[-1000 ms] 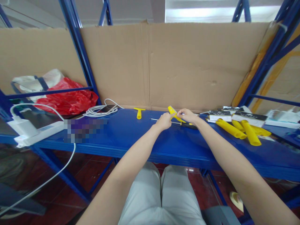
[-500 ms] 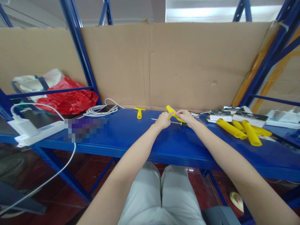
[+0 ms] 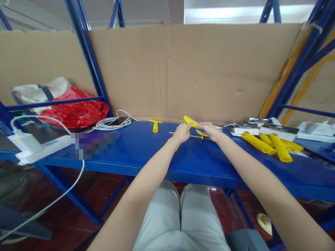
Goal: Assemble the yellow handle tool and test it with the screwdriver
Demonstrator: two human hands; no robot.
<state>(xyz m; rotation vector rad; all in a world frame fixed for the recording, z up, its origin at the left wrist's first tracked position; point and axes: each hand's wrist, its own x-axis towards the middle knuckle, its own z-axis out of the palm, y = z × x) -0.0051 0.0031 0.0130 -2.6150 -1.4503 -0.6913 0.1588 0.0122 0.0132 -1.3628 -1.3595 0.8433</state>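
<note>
Both my hands meet above the blue shelf (image 3: 157, 153). My left hand (image 3: 181, 133) is closed around a small yellow plastic piece (image 3: 190, 121), which sticks up and to the right out of its fingers. My right hand (image 3: 210, 130) pinches the other end of that piece with its fingertips. Just beyond and under my hands a screwdriver (image 3: 187, 136) with a thin metal shaft and a yellow-and-black handle lies on the shelf.
A yellow T-shaped part (image 3: 155, 125) lies left of my hands. Several yellow tubes (image 3: 270, 146) and flat boxes (image 3: 277, 130) sit at the right. Coiled white cable (image 3: 111, 122), a power strip (image 3: 43, 148) and a red bag (image 3: 75, 109) are at the left. Cardboard (image 3: 196, 73) backs the shelf.
Both hands have risen slightly and shifted a little left with the yellow piece, which now tilts higher. The screwdriver handle under my right hand shows more.
</note>
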